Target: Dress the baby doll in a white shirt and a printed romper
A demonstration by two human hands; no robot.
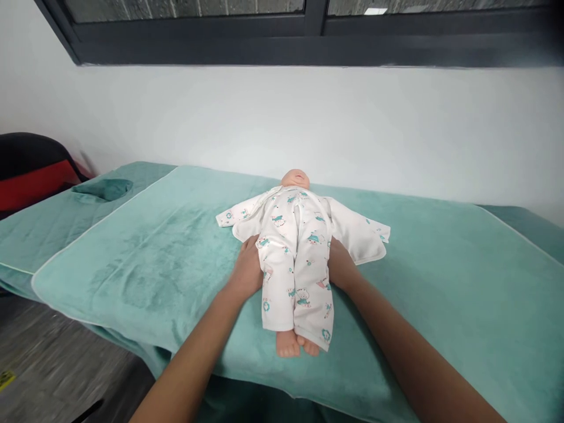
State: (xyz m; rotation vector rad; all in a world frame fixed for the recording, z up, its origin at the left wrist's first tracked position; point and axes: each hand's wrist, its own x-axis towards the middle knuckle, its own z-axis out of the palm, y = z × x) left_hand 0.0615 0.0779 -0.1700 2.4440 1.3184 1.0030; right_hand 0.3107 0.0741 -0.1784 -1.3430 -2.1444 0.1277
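One doll (294, 178) lies face up on a teal cover (154, 264), feet toward the person, in white trousers (277, 255) printed with small bears and a white jacket (355, 232) whose flaps spread sideways. Left hand (250, 264) and right hand (342, 264) touch the trousers' two sides; their fingertips are hidden, so I cannot tell whether they grip. On the floor (57, 346), a yellow label perhaps (6, 379) bears dark marks, too small to read.

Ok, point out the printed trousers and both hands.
Printed trousers (305, 264): head view, front of one leg.
Left hand (248, 267): head view, back of the hand.
Right hand (342, 264): head view, back of the hand.
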